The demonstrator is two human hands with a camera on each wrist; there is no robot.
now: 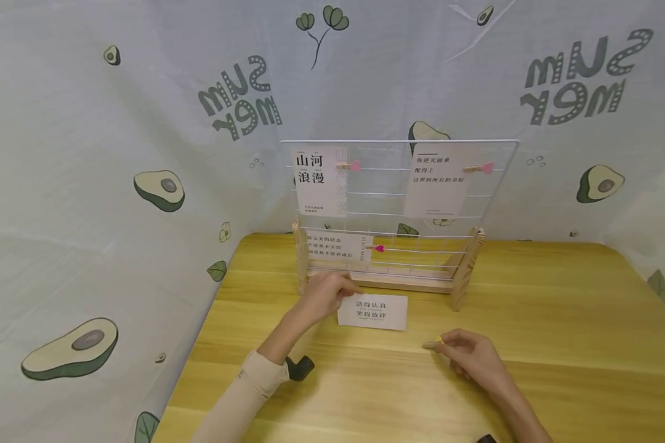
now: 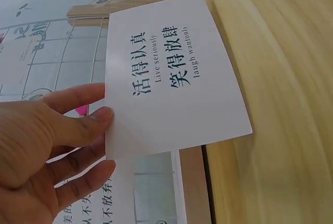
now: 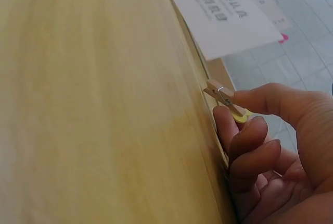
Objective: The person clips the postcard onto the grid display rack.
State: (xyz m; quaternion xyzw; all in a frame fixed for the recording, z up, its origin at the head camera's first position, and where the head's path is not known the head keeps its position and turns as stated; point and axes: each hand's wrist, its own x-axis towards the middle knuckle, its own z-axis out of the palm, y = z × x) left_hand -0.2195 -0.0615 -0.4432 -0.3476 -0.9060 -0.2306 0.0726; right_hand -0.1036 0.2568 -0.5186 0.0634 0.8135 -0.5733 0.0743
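My left hand (image 1: 327,292) pinches a white printed card (image 1: 379,312) by its edge, in front of the wire grid rack (image 1: 399,277). In the left wrist view the thumb lies on the face of the card (image 2: 161,78), whose text includes "Live seriously". My right hand (image 1: 471,357) is to the right of the card and pinches a small wooden clothespin (image 3: 221,92) with a yellow ornament (image 3: 240,116) between thumb and index finger. Card and clothespin are apart.
Pink-heart clothespins hold an upper left card (image 1: 316,191), an upper right card (image 1: 435,184) and a lower card (image 1: 338,247) on the rack. The rack stands at the back of the wooden table (image 1: 560,320), before an avocado-print curtain (image 1: 366,92).
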